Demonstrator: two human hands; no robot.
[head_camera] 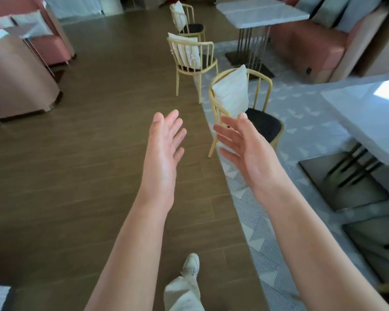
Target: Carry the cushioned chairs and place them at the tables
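Note:
Three pale wooden chairs with dark seat pads and white back cushions stand in a row along the edge of the wood floor. The nearest chair [245, 102] is just beyond my hands, beside a white marble table [368, 117] on the right. A second chair [192, 57] and a third chair [186, 19] stand farther off, near another white table [261, 14]. My left hand [164, 140] and my right hand [240, 140] are both stretched forward, palms facing each other, fingers spread, holding nothing. My right fingertips hover close to the nearest chair's seat.
Pink upholstered booths [20, 70] line the left side, and a pink sofa [319, 48] with grey pillows sits at the far right. A patterned grey rug [256, 221] covers the floor under the tables. My white shoe [190, 265] steps on the brown wood floor.

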